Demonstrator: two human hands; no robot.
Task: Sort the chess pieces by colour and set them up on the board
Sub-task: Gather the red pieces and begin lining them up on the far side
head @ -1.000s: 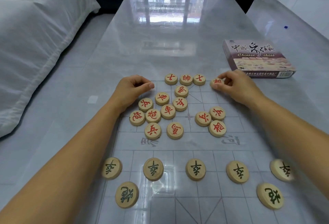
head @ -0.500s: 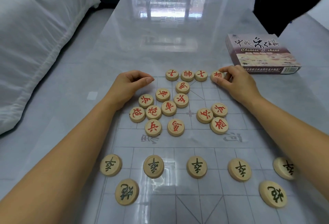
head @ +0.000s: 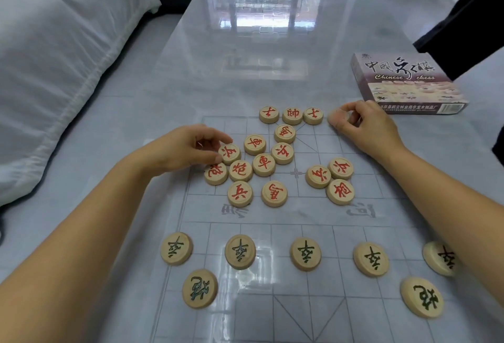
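A translucent paper chess board [head: 297, 216] lies on the glossy table. Three red-lettered wooden discs [head: 292, 115] stand in a row on its far edge. Several more red discs [head: 264, 165] sit loosely bunched behind the river line. Green-black lettered discs [head: 305, 254] stand spaced along the near half, with two more [head: 200, 288] in front of them. My left hand [head: 180, 149] pinches a red disc [head: 231, 154] at the left of the bunch, between thumb and forefinger. My right hand [head: 371, 127] pinches a blurred disc [head: 336, 119] just right of the far row.
The Chinese chess box [head: 403, 83] lies at the table's right, behind my right hand. A bed with a white cover [head: 54, 70] runs along the left. A person in dark clothing [head: 469, 29] stands at the far right.
My left hand came down from the board's left edge onto a red disc in the bunch. My right hand stayed at the far row with its disc. The view shifted slightly.
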